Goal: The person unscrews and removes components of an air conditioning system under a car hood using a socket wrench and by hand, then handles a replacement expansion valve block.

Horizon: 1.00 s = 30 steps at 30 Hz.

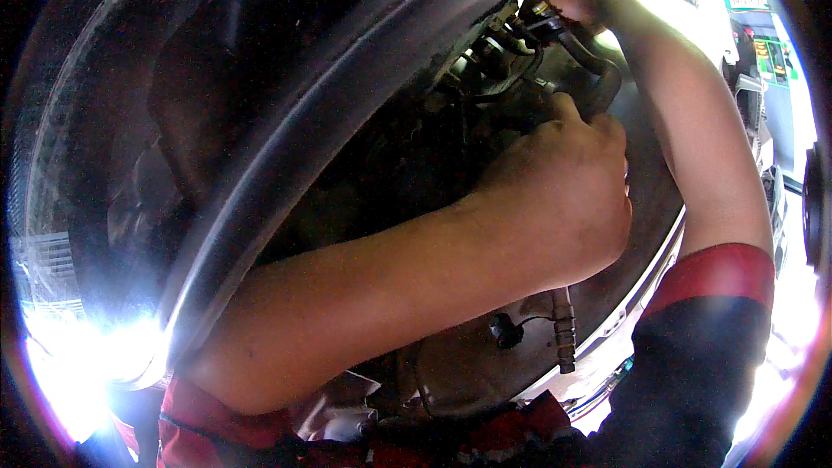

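Observation:
My left hand (pixel 572 195) is closed in a fist where the lower part of a curved black hose (pixel 598 69) goes in behind its knuckles. It seems wrapped round that hose, though most of its fingers face away. Higher up, my right hand (pixel 576 2) curls over the hose's upper end beside a dark fitting (pixel 544 26); its fingertips are partly hidden. Below the left fist hangs a ribbed, metal-looking pipe end (pixel 564 334). Next to it, a small black plug (pixel 505 330) dangles on a thin wire.
A long, dark curved panel edge (pixel 295 134) sweeps across the left, above my left forearm. Dark vehicle parts (pixel 498 56) crowd the space beyond my hands. A bright lamp glare (pixel 104 355) shines at lower left. Behind the hose stands a smooth grey-brown panel (pixel 646 182).

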Available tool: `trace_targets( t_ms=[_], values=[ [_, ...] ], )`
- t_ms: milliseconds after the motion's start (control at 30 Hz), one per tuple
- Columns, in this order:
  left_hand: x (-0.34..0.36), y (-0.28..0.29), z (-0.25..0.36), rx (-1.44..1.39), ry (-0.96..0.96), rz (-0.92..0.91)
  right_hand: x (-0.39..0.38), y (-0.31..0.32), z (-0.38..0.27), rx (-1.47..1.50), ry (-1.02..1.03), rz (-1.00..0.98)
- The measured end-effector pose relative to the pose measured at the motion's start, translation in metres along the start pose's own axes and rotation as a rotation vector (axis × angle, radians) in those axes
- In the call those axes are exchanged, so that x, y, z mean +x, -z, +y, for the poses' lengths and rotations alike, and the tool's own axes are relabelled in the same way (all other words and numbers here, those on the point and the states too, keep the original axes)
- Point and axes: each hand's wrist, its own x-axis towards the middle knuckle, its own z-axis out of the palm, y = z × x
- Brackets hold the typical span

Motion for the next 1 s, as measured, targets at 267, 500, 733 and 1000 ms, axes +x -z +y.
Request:
trace_targets(
  t_ms=[267,500,733,1000],
  values=[
    [0.005,-0.003,-0.002,-0.018,-0.045,-0.058,-0.020,0.008,-0.035,0.185,-0.283,-0.077],
    [0.003,-0.007,-0.002,-0.037,-0.019,0.008,-0.007,-0.006,-0.013,0.340,-0.298,-0.069],
    [0.003,-0.006,0.003,0.007,-0.084,0.035,0.003,-0.015,0.027,-0.053,0.132,0.092],
    [0.003,-0.001,-0.002,-0.006,-0.003,-0.020,0.002,-0.004,-0.003,-0.056,0.013,0.035]
  ],
)
